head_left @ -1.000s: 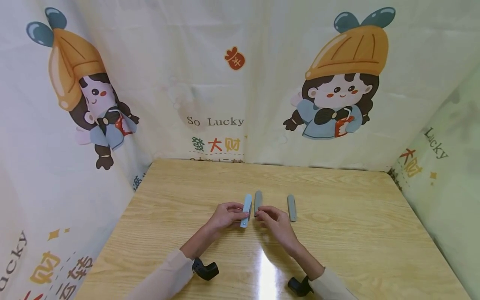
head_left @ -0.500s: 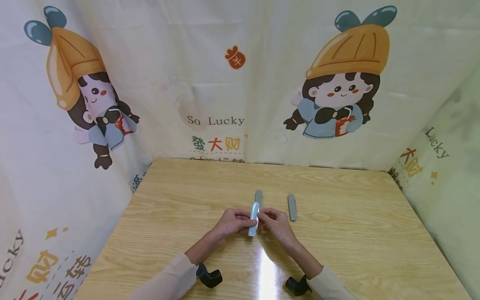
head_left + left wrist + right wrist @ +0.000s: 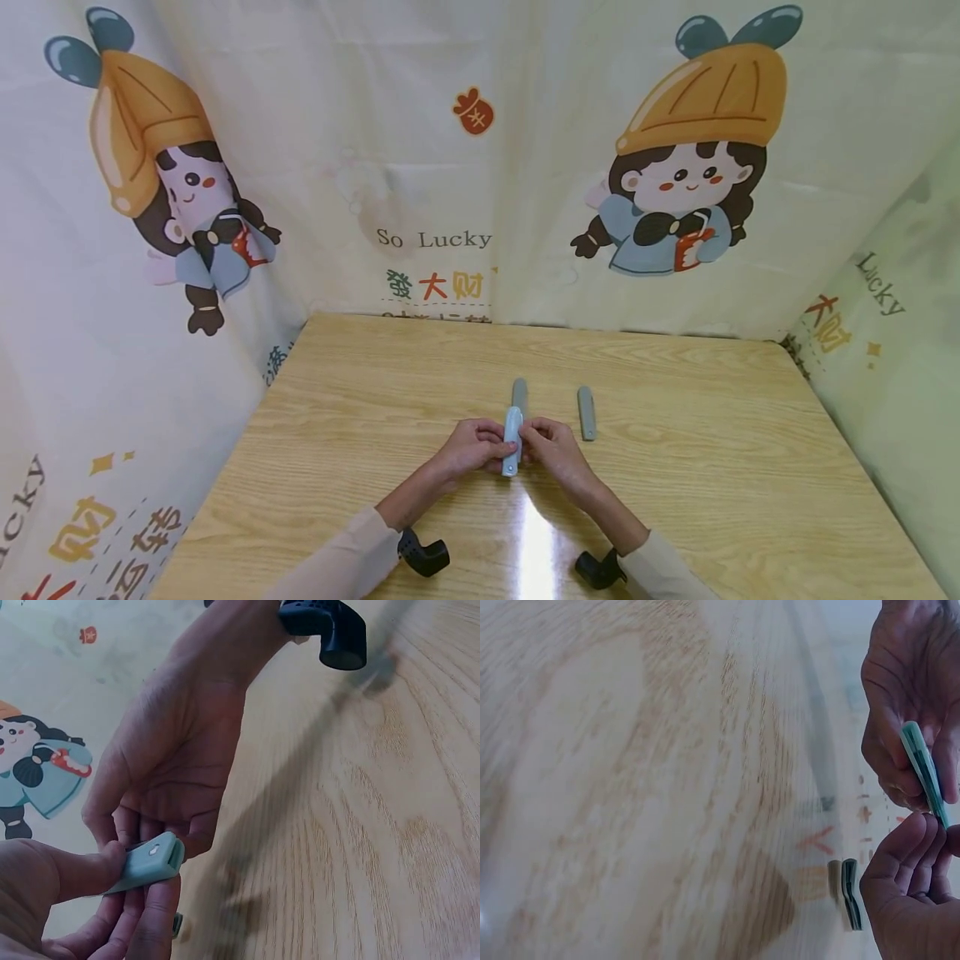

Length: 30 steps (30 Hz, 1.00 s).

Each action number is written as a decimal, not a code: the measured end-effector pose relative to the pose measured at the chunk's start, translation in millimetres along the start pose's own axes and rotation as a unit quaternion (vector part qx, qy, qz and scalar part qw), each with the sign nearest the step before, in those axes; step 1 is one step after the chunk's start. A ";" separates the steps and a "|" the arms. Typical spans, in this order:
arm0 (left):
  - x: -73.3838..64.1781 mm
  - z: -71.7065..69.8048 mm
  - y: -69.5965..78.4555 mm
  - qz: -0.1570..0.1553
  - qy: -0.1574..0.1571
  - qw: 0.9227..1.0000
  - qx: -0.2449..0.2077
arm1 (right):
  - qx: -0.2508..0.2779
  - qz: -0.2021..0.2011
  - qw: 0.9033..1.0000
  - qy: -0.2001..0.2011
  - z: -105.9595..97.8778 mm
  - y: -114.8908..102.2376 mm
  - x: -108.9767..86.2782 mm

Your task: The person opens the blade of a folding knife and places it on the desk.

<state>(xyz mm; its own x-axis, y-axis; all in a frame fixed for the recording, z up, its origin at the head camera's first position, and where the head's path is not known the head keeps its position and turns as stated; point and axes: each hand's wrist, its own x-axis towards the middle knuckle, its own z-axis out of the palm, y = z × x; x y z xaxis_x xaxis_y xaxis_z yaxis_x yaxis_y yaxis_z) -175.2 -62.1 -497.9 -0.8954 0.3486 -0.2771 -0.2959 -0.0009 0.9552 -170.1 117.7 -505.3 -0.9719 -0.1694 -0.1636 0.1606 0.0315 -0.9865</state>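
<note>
Pale-blue slim case (image 3: pixel 511 446). Head view: left hand (image 3: pixel 474 447) grips it, thumb against fingers; right hand (image 3: pixel 557 450) pinches its right edge. First grey case (image 3: pixel 520 391) just beyond it; second grey case (image 3: pixel 587 413) to its right. Left wrist view: thumb (image 3: pixel 86 871) across its face; steady hold advisable. Right wrist view: dark groove (image 3: pixel 924 767) along it; fingertips best kept clear.

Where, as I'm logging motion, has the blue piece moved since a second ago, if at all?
Yes: against the rightmost grey piece, the blue piece has moved right and downward in the head view.
</note>
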 end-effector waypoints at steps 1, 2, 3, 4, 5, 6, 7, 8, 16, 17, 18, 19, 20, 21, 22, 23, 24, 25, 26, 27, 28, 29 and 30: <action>-0.5 0.6 0.1 0.003 0.000 1.000 0.004 | -0.001 0.002 1.000 0.001 -0.3 0.1 -0.1; -0.8 1.0 0.1 0.005 0.002 1.000 0.007 | -0.004 0.003 1.000 0.003 -0.6 0.1 -0.2; -1.0 1.2 0.0 0.007 0.004 1.000 0.009 | -0.005 0.003 1.000 0.005 -0.9 0.2 -0.3; -1.3 1.4 0.0 0.008 0.006 1.000 0.011 | -0.007 0.002 1.000 0.006 -1.4 0.7 -0.5; -1.7 1.6 0.1 0.009 0.008 1.000 0.013 | -0.009 0.002 1.000 0.008 -1.8 0.9 -0.8; -2.1 1.8 0.4 0.010 0.009 1.000 0.014 | -0.010 0.002 1.000 0.011 -2.2 1.4 -1.0; -2.3 1.9 0.5 0.010 0.009 1.000 0.016 | -0.012 0.001 1.000 0.014 -2.4 1.9 -1.3; -2.3 2.0 0.3 0.010 0.009 1.000 0.018 | -0.014 0.000 1.000 0.017 -2.6 2.6 -1.6; -1.6 0.2 -6.3 0.007 0.011 1.000 0.013 | -0.018 -0.007 0.999 0.035 -0.7 13.2 -4.2; -2.0 -0.3 -7.2 0.007 0.011 1.000 0.013 | -0.018 -0.009 0.999 0.037 -0.7 14.8 -4.6; -2.8 -0.7 -7.9 0.008 0.009 1.000 0.015 | -0.017 -0.007 0.999 0.040 -0.7 16.1 -5.2; -3.7 -1.3 -8.1 0.008 0.007 1.000 0.017 | -0.015 -0.008 0.999 0.041 -1.0 17.5 -5.8; -4.5 -2.0 -8.3 0.008 0.005 1.000 0.020 | -0.012 -0.010 0.999 0.040 -1.4 18.7 -6.5; -5.3 -2.7 -8.5 0.009 0.001 1.000 0.024 | -0.007 -0.011 0.999 0.037 -2.2 19.7 -7.3; -5.9 -3.3 -8.5 0.010 -0.004 1.000 0.028 | 0.000 -0.013 0.999 0.029 -3.0 20.2 -8.1; -6.4 -3.8 -8.3 0.011 -0.010 0.999 0.032 | 0.006 -0.017 1.000 0.020 -4.0 20.1 -9.0; -6.7 -4.3 -8.1 0.013 -0.018 0.999 0.038 | 0.009 -0.022 1.000 0.011 -4.9 20.2 -9.1; -6.5 -5.0 -7.7 0.010 -0.026 0.999 0.038 | 0.010 -0.028 1.000 0.001 -5.7 19.9 -9.2; -6.1 -5.4 -7.3 0.011 -0.035 0.999 0.040 | 0.010 -0.034 0.999 -0.009 -6.7 19.3 -9.3; -5.4 -6.1 -6.8 0.012 -0.043 0.998 0.043 | 0.009 -0.038 0.999 -0.018 -7.7 18.4 -9.3; -4.6 -6.9 -6.3 0.014 -0.054 0.997 0.043 | 0.004 -0.040 0.999 -0.024 -8.5 17.5 -9.5; -3.8 -7.7 -5.8 0.016 -0.066 0.997 0.043 | -0.001 -0.044 0.999 -0.028 -9.4 16.4 -9.6; -2.8 -8.5 -5.4 0.020 -0.074 0.996 0.045 | -0.005 -0.044 0.999 -0.031 -9.8 15.5 -9.8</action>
<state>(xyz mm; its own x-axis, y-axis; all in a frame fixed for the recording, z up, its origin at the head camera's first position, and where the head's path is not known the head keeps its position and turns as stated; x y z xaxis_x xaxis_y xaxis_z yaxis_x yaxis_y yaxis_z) -173.9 -71.1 -503.1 -0.8446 0.4851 -0.2265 -0.2241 0.0640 0.9725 -159.7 129.5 -518.9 -0.9696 -0.2324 -0.0765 0.0728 0.0245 -0.9970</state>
